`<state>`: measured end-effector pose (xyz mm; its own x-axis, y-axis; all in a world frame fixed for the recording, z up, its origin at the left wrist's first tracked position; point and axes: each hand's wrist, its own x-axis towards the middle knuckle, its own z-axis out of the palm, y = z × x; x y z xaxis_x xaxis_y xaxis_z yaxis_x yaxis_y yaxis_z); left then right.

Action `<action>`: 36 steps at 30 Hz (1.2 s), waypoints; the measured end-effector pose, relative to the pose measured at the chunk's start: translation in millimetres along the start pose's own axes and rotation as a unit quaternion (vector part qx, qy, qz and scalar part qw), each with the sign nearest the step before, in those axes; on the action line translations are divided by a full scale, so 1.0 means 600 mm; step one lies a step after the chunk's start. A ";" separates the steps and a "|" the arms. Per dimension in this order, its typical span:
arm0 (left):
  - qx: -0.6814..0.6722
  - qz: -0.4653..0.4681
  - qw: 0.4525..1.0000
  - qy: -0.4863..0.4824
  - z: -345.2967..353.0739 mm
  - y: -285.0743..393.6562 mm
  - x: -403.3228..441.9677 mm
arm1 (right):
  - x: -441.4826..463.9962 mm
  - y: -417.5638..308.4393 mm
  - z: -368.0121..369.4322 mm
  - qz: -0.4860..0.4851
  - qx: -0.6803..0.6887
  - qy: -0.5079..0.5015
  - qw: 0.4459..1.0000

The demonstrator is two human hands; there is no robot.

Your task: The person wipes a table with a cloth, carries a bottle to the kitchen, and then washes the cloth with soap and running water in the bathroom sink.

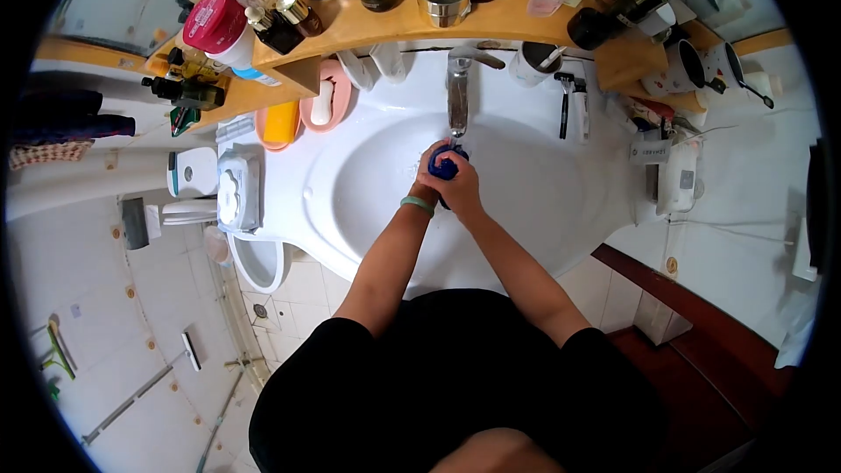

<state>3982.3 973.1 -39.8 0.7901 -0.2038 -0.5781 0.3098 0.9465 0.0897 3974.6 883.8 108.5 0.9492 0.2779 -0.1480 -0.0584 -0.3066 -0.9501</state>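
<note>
Over the white sink basin [526,184], both of my hands are closed around a dark blue round object [445,165], with a ring-like rim on top. My left hand [427,177] wraps it from the left, a green bangle on that wrist. From the right, my right hand [464,182] grips it, its fingers curled over the top edge. Just above them is the spout of the chrome faucet [457,92], and water seems to run at my fingers. My hands hide most of the blue object, so I cannot tell its exact kind.
A wooden shelf [385,35] crowded with bottles and jars curves above the sink. Soap dishes [326,114] lie at the left, beside a pack of wipes [238,191]. A razor [564,105] and a cup [531,66] are on the right rim.
</note>
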 end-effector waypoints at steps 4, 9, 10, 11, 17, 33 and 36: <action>-0.086 0.051 0.994 -0.035 0.045 -0.025 -0.026 | 0.031 0.000 0.009 -0.082 -0.127 0.083 0.985; 0.264 0.134 0.945 0.137 0.110 0.000 -0.071 | 0.097 0.018 -0.016 0.009 -0.197 0.068 0.978; 0.375 0.137 0.895 0.198 0.119 0.011 -0.085 | 0.114 0.037 -0.025 0.023 -0.199 0.050 0.978; 0.334 0.126 0.925 0.133 0.106 0.021 -0.092 | 0.132 0.096 -0.030 -0.015 -0.192 0.018 0.981; 0.669 0.239 0.684 0.165 0.135 0.087 -0.126 | 0.142 0.118 -0.126 -0.001 -0.009 -0.068 0.998; 0.402 0.215 0.887 0.073 0.111 0.069 -0.111 | 0.071 0.084 -0.171 -0.092 -0.250 0.005 0.964; 0.580 0.457 0.659 0.143 0.102 0.061 -0.162 | 0.075 0.079 -0.176 -0.101 -0.257 -0.024 0.961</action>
<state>3949.2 1012.6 69.5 0.8463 0.5317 0.0329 0.1015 -0.2215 0.9699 4046.9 785.5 85.9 0.9087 0.4173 0.0004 0.2977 -0.6476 -0.7015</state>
